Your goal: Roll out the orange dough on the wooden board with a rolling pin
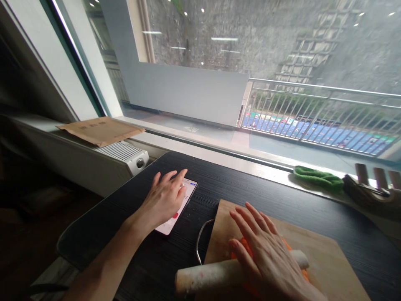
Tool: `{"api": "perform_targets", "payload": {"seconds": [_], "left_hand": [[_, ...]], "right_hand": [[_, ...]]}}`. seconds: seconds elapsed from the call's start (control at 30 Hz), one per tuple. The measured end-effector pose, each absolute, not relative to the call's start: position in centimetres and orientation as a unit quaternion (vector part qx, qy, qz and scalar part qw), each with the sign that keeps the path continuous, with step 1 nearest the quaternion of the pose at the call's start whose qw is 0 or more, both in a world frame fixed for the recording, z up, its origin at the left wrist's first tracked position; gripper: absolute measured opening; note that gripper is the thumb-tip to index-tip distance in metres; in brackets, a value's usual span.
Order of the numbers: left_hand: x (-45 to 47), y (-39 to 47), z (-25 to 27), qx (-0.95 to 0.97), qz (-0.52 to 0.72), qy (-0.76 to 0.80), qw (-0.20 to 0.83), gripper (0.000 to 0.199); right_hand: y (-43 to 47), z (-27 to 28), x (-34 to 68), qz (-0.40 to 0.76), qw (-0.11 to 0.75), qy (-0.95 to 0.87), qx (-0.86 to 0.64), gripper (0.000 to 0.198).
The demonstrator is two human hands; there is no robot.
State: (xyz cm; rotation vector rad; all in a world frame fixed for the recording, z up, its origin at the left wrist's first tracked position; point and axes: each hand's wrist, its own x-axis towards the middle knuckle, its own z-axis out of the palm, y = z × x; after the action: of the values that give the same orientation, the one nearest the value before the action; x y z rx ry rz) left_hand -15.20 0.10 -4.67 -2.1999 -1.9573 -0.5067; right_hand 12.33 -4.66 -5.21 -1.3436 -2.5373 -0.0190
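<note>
My left hand (166,198) is over a smartphone (167,225) with a lit screen on the dark table. Its fingers are spread and it grips nothing. My right hand (266,246) lies flat across a pale cylindrical rod (208,276), with fingers stretched out. The rod lies over a wooden board (326,263) and extends past its left side. Some orange material (238,248) shows beneath my right hand; most of it is hidden, so its kind is unclear.
A metal wire loop (198,244) sticks out by the board's left side. A green cloth-like item (318,179) lies on the windowsill (250,167) at right. A brown paper envelope (102,129) rests on the white radiator (122,151) at left. The black table (125,205) meets the window.
</note>
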Motion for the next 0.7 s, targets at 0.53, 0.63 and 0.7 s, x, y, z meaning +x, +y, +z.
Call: {"api": "perform_targets", "payload": {"seconds": [0.53, 0.63, 0.7], "left_hand": [[-17.3, -10.7, -6.8, -0.739, -0.240, -0.615, 0.135, 0.049], [-16.8, -9.8, -7.1, -0.739, -0.229, -0.623, 0.119, 0.049], [-16.0, -8.6, -6.8, -0.735, -0.225, -0.631, 0.103, 0.050]], "right_hand": [[-4.5, -5.5, 12.4, -0.010, 0.137, -0.873, -0.467, 0.052], [-4.5, -5.5, 12.3, -0.010, 0.139, -0.874, -0.466, 0.052], [-4.5, -5.5, 12.3, -0.010, 0.141, -0.874, -0.465, 0.051]]}}
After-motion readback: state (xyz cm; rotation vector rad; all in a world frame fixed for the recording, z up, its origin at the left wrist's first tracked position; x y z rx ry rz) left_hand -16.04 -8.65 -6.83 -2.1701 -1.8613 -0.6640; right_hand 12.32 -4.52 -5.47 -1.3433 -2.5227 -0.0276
